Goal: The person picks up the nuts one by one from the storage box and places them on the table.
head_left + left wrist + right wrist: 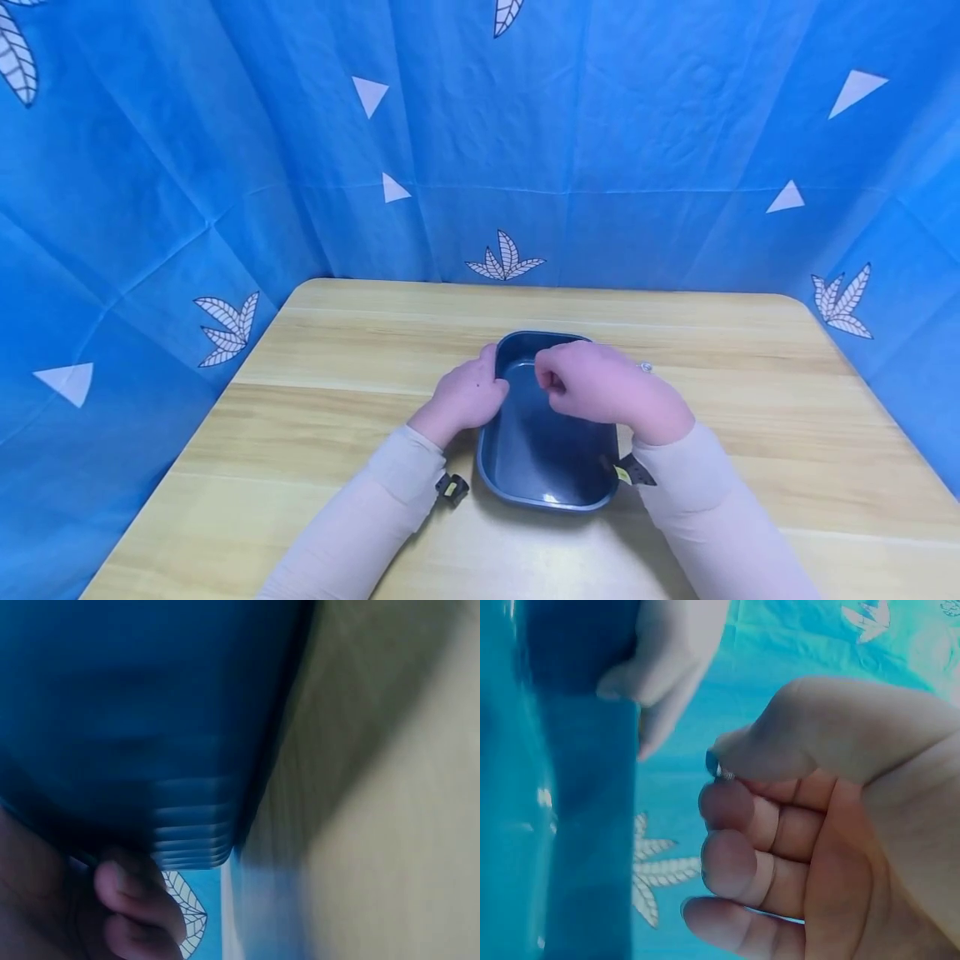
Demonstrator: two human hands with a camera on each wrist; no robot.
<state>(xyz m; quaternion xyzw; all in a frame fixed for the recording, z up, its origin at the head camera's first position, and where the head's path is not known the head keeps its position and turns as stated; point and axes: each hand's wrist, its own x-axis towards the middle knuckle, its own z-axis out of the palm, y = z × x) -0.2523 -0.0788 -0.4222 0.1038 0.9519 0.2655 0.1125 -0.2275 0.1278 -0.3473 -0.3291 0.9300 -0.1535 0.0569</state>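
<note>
A deep dark-blue rectangular tray (pixel 547 450) with rounded corners sits in front of me on the wooden table. My left hand (pixel 468 392) grips its left rim near the far end, the thumb over the inside and fingers (pixel 139 900) curled against the outer wall. Above the tray's right side is my right hand (pixel 596 383), fingers curled. In the right wrist view its thumb and forefinger pinch a small dark-blue and silvery piece (pixel 712 763); I cannot tell what kind of thing it is.
A small shiny item (pixel 646 367) lies on the table (pixel 315 433) just beyond my right hand. Blue curtains (pixel 570 125) with white leaf and triangle prints hang behind the table and at both sides. A black strap piece (pixel 453 488) shows by my left sleeve.
</note>
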